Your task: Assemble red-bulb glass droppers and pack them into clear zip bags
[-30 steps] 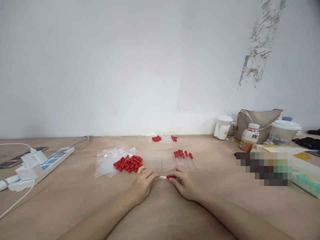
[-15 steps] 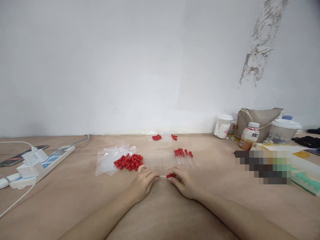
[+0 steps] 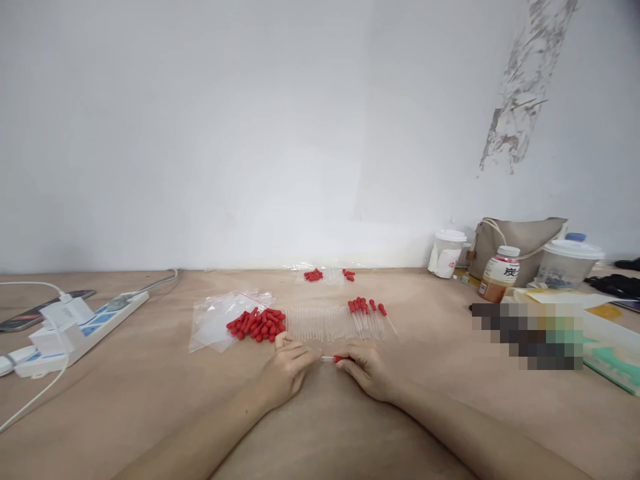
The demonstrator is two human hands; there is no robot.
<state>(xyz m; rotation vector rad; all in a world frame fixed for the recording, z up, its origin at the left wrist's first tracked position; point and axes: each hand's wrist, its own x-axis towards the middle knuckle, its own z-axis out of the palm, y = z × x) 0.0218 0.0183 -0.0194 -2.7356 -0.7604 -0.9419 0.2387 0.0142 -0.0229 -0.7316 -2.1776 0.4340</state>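
Low over the table, my left hand [image 3: 286, 368] pinches a thin clear glass dropper tube [image 3: 327, 359]. My right hand [image 3: 369, 371] is closed on a red rubber dropper bulb [image 3: 337, 359]. Tube and bulb lie in one line and meet between my hands; how deep the tube sits in the bulb I cannot tell. Beyond my left hand is a pile of loose red bulbs [image 3: 255, 325]. A row of bare glass tubes [image 3: 313, 324] lies past both hands. At its right end are several droppers [image 3: 361, 308] with red bulbs on.
Clear plastic bags [image 3: 213, 325] lie left of the bulb pile, and more bagged red bulbs [image 3: 313, 275] near the wall. A power strip [image 3: 107, 320] with cables is at left. At right stand a paper cup [image 3: 447, 253], a bottle [image 3: 501, 272] and a lidded tub [image 3: 570, 260].
Both hands have shifted slightly toward me with the tube and bulb. Less of the red bulb shows between my right fingers. The other things lie as before.
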